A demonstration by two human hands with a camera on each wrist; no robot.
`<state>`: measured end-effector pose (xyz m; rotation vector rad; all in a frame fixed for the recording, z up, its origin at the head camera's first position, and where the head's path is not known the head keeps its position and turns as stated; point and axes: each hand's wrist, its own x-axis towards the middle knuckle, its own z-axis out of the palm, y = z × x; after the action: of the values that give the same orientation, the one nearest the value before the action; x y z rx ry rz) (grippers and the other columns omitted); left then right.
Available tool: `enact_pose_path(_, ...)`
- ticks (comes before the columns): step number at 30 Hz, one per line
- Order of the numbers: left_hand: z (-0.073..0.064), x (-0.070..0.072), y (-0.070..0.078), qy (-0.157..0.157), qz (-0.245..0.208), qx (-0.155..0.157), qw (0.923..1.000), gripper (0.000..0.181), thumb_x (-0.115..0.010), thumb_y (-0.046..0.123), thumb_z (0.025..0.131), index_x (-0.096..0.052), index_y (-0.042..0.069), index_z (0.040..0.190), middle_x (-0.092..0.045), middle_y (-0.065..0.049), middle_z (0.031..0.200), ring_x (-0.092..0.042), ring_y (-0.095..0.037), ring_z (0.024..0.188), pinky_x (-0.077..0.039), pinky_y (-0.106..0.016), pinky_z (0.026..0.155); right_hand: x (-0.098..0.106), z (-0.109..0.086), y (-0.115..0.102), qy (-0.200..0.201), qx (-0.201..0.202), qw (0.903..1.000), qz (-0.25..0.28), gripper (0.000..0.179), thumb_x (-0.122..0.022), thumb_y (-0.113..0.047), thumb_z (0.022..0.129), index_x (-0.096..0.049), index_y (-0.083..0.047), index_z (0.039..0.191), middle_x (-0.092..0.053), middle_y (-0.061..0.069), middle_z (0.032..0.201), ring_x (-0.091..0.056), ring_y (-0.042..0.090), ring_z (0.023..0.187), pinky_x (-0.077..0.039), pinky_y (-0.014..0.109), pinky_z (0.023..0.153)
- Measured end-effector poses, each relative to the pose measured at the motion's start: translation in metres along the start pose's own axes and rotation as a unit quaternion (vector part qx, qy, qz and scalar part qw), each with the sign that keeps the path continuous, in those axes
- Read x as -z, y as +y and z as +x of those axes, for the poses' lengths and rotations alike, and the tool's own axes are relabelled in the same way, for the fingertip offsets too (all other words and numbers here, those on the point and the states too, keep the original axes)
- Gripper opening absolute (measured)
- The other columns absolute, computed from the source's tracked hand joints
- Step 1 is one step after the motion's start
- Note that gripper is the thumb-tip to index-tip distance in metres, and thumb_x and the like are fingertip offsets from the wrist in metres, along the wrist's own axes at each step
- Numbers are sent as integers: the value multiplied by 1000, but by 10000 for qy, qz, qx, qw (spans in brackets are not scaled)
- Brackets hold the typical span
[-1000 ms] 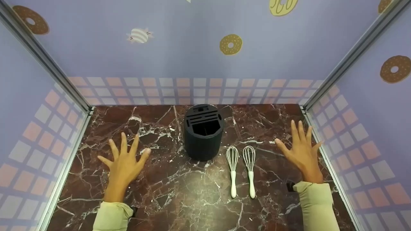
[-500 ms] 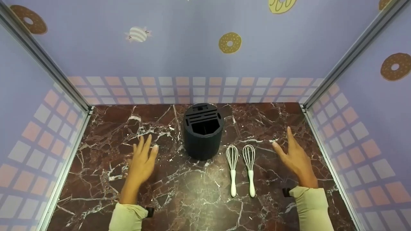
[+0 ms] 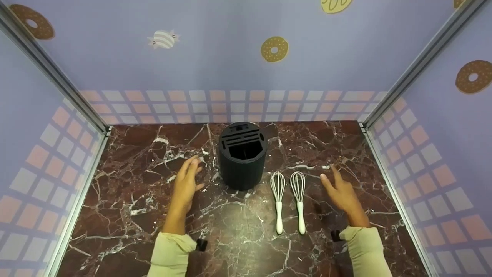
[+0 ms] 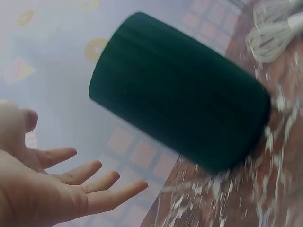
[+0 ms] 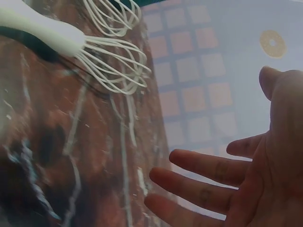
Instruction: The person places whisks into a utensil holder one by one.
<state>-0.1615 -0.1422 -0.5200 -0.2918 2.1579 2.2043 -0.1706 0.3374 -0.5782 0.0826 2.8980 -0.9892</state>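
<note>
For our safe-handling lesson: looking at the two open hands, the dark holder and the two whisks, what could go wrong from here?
1. The left hand, open beside the tall holder, might knock it over.
2. The two whisks lie close together; the right hand may nudge one while taking the other.
3. Their wire heads could snag on the holder's narrow slots.

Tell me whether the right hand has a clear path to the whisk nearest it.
Probably yes. The right hand is open, holds nothing and hovers just right of the nearer whisk, with only bare marble countertop between them. The second whisk and the black utensil holder lie farther left, out of the way.
</note>
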Motion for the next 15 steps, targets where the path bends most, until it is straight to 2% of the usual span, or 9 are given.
enact_pose_path(4,7,-16,8,-56,-643,83,9979,51,-37,38,111,-42,9,153,-41,-16,158,-38,-37,148,-45,-68,104,-13,2,0,-90,-130,9992,358,76,-40,-58,106,-28,-7,161,-70,33,115,-72,44,99,-53,59,95)
enact_pose_path(8,12,-27,15,-30,-855,111,9963,49,-39,39,111,-46,12,151,-41,-14,158,-35,-37,149,-43,-70,105,-24,4,0,-201,-289,9981,501,74,-40,-60,105,-34,-9,158,-76,24,94,-75,36,85,-57,45,77)
enact_pose_path(11,16,-34,19,34,-765,63,9970,49,-43,40,110,-48,12,150,-41,-11,159,-32,-35,151,-40,-71,108,-31,5,0,-321,-403,9968,612,75,-40,-63,104,-37,-11,157,-76,21,93,-75,34,81,-58,40,70)
enact_pose_path(15,23,-44,21,127,-328,-169,9992,49,-48,39,108,-50,11,149,-46,-11,155,-36,-31,148,-35,-60,118,-40,5,-1,-504,-506,9941,811,75,-42,-67,102,-43,-12,153,-75,18,98,-74,31,76,-59,39,62)
